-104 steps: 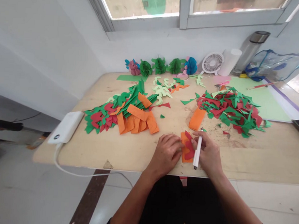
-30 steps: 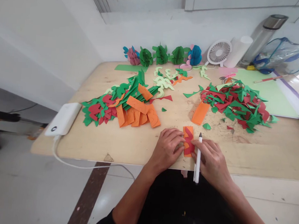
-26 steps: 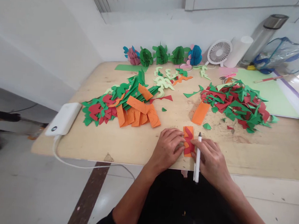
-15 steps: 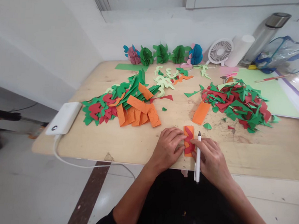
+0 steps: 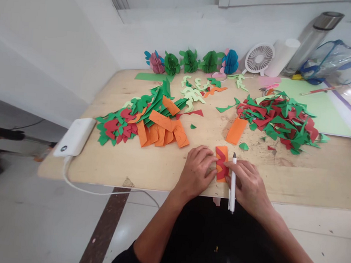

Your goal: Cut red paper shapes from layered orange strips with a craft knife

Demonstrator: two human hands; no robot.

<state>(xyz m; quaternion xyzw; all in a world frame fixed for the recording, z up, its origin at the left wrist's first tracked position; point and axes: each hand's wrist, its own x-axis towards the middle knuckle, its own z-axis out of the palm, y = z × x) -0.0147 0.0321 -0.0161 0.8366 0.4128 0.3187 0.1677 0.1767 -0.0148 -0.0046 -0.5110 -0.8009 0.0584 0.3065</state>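
At the near edge of the table (image 5: 151,170), two hands meet over one orange strip (image 5: 225,151) with one wavy red shape (image 5: 221,175) lying on it. The left hand (image 5: 197,171) has bent fingers touching the strip's left side; whether they pinch or only press, I cannot tell. The right hand (image 5: 248,184) grasps one white pen (image 5: 233,193), dark tip pointing far, while its fingertips touch the right side of the red shape.

One white device (image 5: 74,136) with one cable sits at the left edge. Two small green scraps lie apart, one left (image 5: 193,126) of the strip, one right (image 5: 243,146); near the latter is a lone orange piece (image 5: 236,131). Farther left, overlapping orange pieces (image 5: 160,135) rest against green and red cutouts, too layered to count; so is the red-and-green heap (image 5: 284,121) at right.

Along the far wall stand five folded-paper figures (image 5: 188,61), one fan (image 5: 259,58), one white cylinder (image 5: 281,58), one bottle (image 5: 310,43) and one clear bag (image 5: 338,62).

Compared with 3.5 seconds ago, the red shape, then askew, lies lengthwise along the strip, and the pen's tip now stands free of the fingers.
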